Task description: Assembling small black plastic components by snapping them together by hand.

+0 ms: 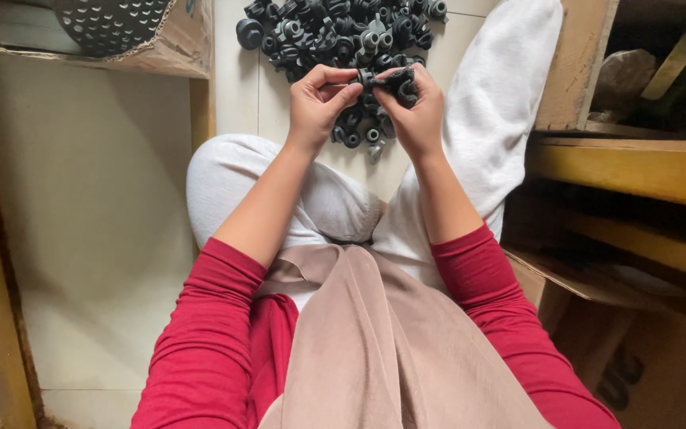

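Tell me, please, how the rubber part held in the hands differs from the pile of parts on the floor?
The held part is lifted, pinched between the left hand and right hand; the pile lies on the white tiled floor. The held part is singled out; the pile is a loose, jumbled heap. Both look dark grey and rubbery.

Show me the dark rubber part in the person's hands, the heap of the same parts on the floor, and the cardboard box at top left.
dark rubber part [383, 79], head view, its middle between the fingertips.
heap of parts [335, 32], head view, centre of pile.
cardboard box [180, 44], head view, its side wall.
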